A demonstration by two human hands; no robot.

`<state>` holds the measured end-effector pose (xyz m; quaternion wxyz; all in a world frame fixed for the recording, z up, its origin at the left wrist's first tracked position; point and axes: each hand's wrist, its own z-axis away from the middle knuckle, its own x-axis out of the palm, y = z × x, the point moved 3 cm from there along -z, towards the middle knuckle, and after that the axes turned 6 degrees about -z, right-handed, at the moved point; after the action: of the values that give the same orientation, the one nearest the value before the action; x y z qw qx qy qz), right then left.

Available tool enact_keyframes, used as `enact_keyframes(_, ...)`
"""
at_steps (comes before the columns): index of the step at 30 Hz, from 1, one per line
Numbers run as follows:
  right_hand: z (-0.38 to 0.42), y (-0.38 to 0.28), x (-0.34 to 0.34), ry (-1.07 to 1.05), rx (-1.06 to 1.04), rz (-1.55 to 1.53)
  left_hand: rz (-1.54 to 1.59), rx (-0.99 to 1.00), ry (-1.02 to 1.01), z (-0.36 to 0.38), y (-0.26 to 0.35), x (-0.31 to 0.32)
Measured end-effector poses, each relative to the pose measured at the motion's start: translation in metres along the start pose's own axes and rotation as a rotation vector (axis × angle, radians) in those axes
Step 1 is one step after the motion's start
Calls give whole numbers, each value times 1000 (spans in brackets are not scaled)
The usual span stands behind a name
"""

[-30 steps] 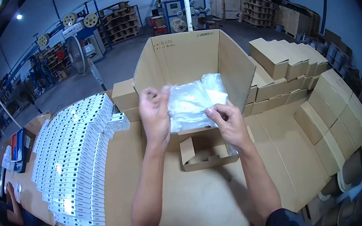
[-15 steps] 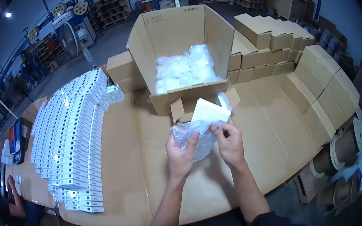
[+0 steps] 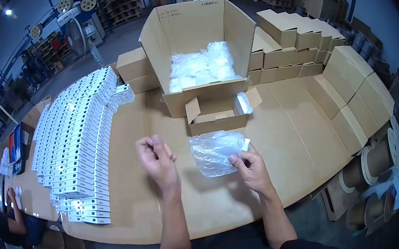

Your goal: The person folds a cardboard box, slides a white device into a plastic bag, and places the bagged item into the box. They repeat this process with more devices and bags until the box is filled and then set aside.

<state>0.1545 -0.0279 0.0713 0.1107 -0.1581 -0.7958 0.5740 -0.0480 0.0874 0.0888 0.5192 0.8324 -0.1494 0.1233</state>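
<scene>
My right hand (image 3: 251, 168) pinches the right edge of a clear plastic bag (image 3: 215, 154), and a white corner of something shows at the bag's upper right. To the left, apart from the bag, my left hand (image 3: 158, 159) is raised with its fingers curled and nothing visible in them. Beyond the bag stands a small open cardboard box (image 3: 219, 124) with a bagged white item (image 3: 243, 104) upright at its right end. Behind it, a large open carton (image 3: 193, 22) holds many plastic-wrapped packets (image 3: 200, 68).
Stacked small white boxes (image 3: 75, 138) cover the table's left part. Brown cardboard boxes (image 3: 295, 57) are piled at the back right and along the right edge (image 3: 353, 92). Spools (image 3: 380, 158) stand beyond that edge. Another person's arm (image 3: 17, 214) is at far left.
My left hand has let go of the bag and moved left. The white item in the bag is now mostly covered, and the bag has shifted slightly down from the small box.
</scene>
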Motion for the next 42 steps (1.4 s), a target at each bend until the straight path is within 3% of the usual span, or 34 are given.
enact_keyframes(1,1,1,-1,-3,18,23,-200,119,15,-2,17,5)
enact_keyframes(3,4,0,-3,-12,59,66,-777,497,-149,10,46,27)
enact_keyframes(4,3,-3,-3,-18,85,93,-855,612,-230,16,54,43)
enact_keyframes(6,4,-11,-2,-34,143,148,-954,599,-333,19,53,59)
enact_keyframes(12,2,-13,-5,-40,64,169,-978,424,-522,17,37,64)
enact_keyframes(14,0,-9,-10,-111,59,244,-949,407,-593,12,36,65)
enact_keyframes(17,-3,-9,-17,-244,72,318,-852,217,-699,3,25,59)
enact_keyframes(20,0,-1,-22,-313,63,313,-898,-74,-544,-7,18,52)
enact_keyframes(23,2,3,-20,-275,95,267,-627,-206,-266,-15,-7,31)
enact_keyframes(24,3,10,-18,-224,109,227,-438,-151,-183,-15,-10,25)
enact_keyframes(27,4,12,-14,-114,98,217,-291,67,109,-5,-26,21)
enact_keyframes(28,4,6,-11,-85,58,256,-111,-203,0,11,-30,15)
enact_keyframes(31,-1,2,-3,-61,-11,288,-186,-331,-152,43,-40,35)
enact_keyframes(35,-3,6,10,52,-95,312,-226,-393,-182,49,-40,40)
enact_keyframes(37,-2,11,10,98,43,243,-308,-376,-235,46,-38,37)
enact_keyframes(39,-1,25,11,170,167,130,-170,-430,-166,50,-57,24)
enact_keyframes(42,-1,29,12,215,103,46,-172,-392,-151,54,-70,-1)
